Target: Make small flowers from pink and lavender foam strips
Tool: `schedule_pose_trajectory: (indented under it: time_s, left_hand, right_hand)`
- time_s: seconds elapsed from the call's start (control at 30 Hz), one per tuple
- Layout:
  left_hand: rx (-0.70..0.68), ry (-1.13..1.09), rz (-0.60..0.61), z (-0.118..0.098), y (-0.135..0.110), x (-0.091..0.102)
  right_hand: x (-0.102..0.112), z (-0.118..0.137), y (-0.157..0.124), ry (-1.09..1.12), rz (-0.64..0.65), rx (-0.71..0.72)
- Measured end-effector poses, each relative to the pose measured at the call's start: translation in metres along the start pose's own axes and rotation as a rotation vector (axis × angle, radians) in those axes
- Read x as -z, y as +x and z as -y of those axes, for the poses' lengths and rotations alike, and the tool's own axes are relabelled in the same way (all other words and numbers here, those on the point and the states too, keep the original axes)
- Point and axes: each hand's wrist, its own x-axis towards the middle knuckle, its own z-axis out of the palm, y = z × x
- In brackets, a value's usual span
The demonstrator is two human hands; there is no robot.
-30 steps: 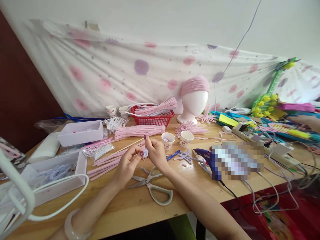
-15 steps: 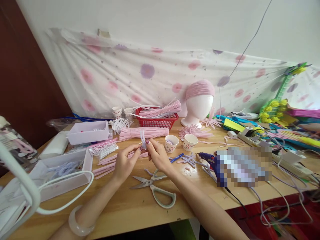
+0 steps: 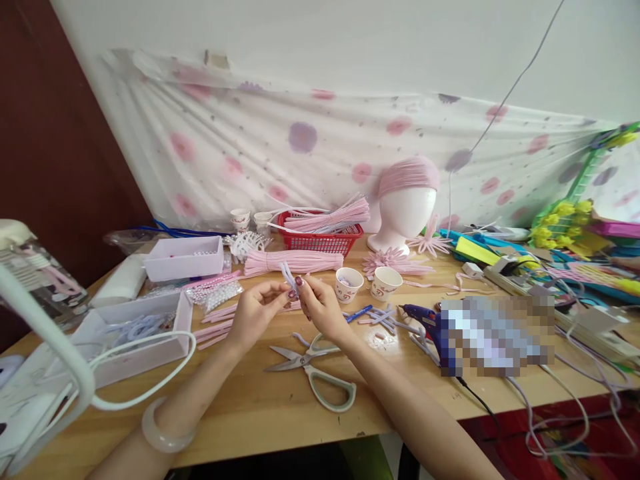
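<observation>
A pale lavender pipe cleaner (image 3: 287, 273), bent into narrow strands, sticks up between my two hands above the table. My left hand (image 3: 257, 310) pinches it from the left, thumb against fingers. From the right, my right hand (image 3: 320, 305) pinches the same piece, its thumb close to the left thumb; the lower end is hidden by my fingers. Below the hands lie open scissors (image 3: 306, 363) with pale handles. Behind them rests a thick bundle of pink pipe cleaners (image 3: 295, 261), and loose pink pipe cleaners (image 3: 215, 327) lie left of my left hand.
Two paper cups (image 3: 387, 284) stand right of my hands, near a blue pen (image 3: 359, 313) and cut lavender pieces. A blue glue gun (image 3: 425, 320) lies further right, with cords. White boxes (image 3: 125, 370) are at left; a red basket (image 3: 320, 241) and foam head (image 3: 406, 210) stand behind.
The whole view has shifted slightly, so the table items appear a little further right. Both hands stay together on the lavender pipe cleaner, which now leans more to the left.
</observation>
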Motion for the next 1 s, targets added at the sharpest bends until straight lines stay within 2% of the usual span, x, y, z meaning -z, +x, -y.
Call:
schedule_pose_trajectory:
  time_s: [0.37,0.63,0.87,1.0]
  left_hand:
    - [0.056,-0.157,0.002,0.007,-0.002,-0.008]
    - [0.004,-0.196,-0.033,0.017,-0.004,-0.012]
    - [-0.047,-0.146,-0.016,0.014,-0.004,-0.009]
    - [-0.070,-0.113,0.055,0.011,-0.006,-0.013]
  right_hand:
    - [-0.012,-0.002,-0.007,0.120,-0.135,-0.014]
    - [-0.021,0.001,-0.015,0.120,-0.259,-0.004]
    - [-0.013,0.001,-0.010,0.115,-0.149,0.070]
    - [-0.013,-0.003,-0.012,0.159,-0.173,0.060]
